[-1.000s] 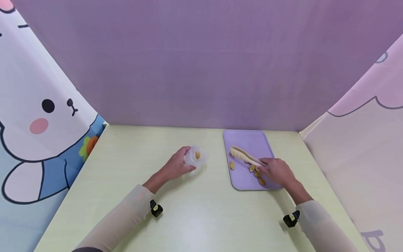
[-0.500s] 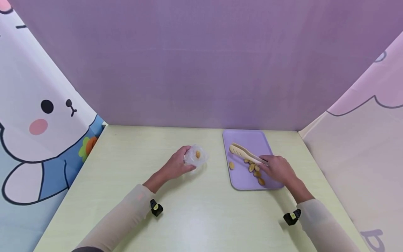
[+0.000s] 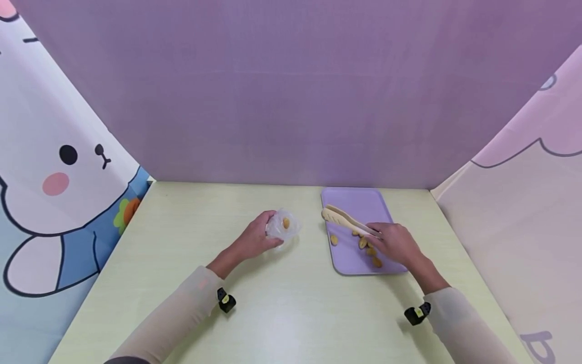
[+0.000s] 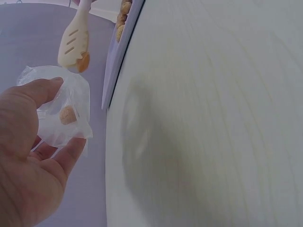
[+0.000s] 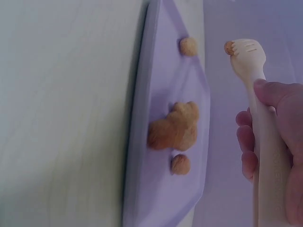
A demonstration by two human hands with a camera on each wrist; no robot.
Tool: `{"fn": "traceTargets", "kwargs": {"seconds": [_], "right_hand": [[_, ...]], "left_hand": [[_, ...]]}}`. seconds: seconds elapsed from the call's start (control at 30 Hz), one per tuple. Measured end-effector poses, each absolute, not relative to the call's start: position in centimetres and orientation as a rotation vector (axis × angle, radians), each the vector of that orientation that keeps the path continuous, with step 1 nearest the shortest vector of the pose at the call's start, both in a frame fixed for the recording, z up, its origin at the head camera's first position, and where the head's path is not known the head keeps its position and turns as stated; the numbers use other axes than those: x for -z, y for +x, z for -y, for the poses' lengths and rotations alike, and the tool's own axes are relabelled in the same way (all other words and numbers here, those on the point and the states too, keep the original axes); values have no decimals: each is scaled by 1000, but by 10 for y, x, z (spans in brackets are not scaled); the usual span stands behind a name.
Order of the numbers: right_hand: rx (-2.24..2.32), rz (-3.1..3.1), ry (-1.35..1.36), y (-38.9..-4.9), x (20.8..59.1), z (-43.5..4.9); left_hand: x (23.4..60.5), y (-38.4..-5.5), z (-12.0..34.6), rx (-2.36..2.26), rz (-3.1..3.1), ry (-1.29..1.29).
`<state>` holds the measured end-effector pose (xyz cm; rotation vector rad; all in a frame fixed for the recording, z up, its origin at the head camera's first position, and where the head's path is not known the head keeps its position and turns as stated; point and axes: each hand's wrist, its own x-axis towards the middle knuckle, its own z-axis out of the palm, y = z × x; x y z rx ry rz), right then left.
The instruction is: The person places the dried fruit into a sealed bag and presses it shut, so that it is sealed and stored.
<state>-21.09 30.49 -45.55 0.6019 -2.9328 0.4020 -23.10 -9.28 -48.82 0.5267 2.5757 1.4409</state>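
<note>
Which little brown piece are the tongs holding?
The brown piece at the tip of the tongs; the other pieces lie on the tray or in the plastic bag.

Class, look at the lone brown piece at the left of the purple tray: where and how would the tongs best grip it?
Probably across the middle of the lone brown piece, with the tongs emptied and coming from above: it is small and rounded, and lies apart from the cluster, leaving room either side. A low approach over the raised rim of the tray looks harder.

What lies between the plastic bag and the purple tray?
In the head view, bare tabletop lies between the plastic bag and the purple tray; the tongs slightly overlap the tray's left edge.
</note>
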Motion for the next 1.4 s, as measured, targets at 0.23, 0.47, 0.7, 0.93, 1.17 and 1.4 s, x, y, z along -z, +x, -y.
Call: {"fn": "traceTargets", "kwargs": {"seconds": [0.23, 0.47, 0.7, 0.93, 1.17, 1.4], "right_hand": [[-448, 2982, 588, -209, 447, -289], [-490, 2897, 689, -205, 440, -277], [-508, 2845, 762, -200, 433, -263], [-481, 2809, 832, -198, 431, -250], [-507, 2822, 863, -197, 429, -241], [-531, 2808, 883, -198, 429, -235]], "left_hand": [[488, -230, 93, -1445, -2576, 538], [489, -231, 92, -1443, -2597, 554], [487, -229, 90, -1443, -2607, 564], [488, -230, 88, -1435, -2600, 560], [487, -231, 88, -1461, -2578, 561], [486, -231, 87, -1486, -2563, 584]]}}
